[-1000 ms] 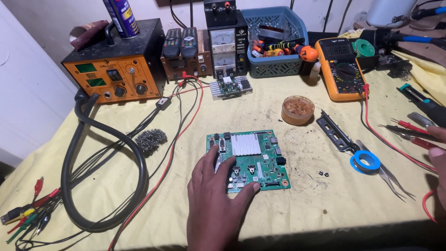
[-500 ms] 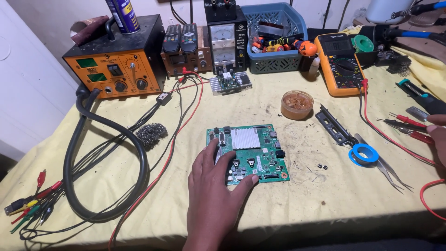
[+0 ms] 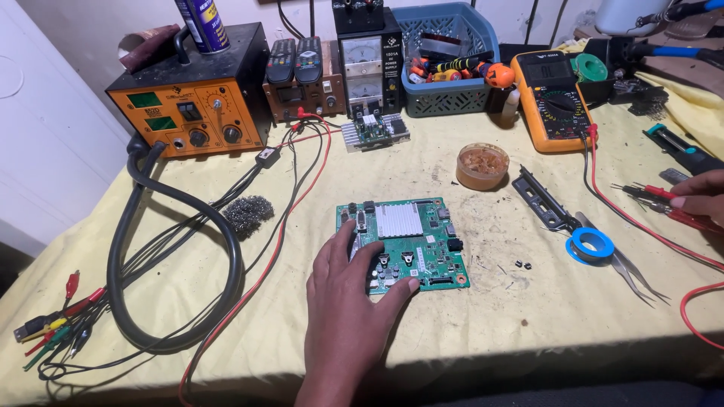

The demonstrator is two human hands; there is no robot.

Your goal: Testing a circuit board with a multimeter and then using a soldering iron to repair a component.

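Observation:
A green circuit board with a silver heat sink lies flat on the yellow cloth in the middle of the bench. My left hand rests on its near left corner, fingers spread and pressing on the board. At the right edge my right hand touches the red probes of the orange multimeter; only its fingers show, and whether they grip a probe I cannot tell.
An orange rework station with a thick black hose stands back left, a power supply and blue basket behind. A flux tin, steel wool, blue solder spool, tweezers and clip leads lie around.
The view has shifted a little. My left hand stays on the board; my right hand has moved slightly upward along the right edge near the probes.

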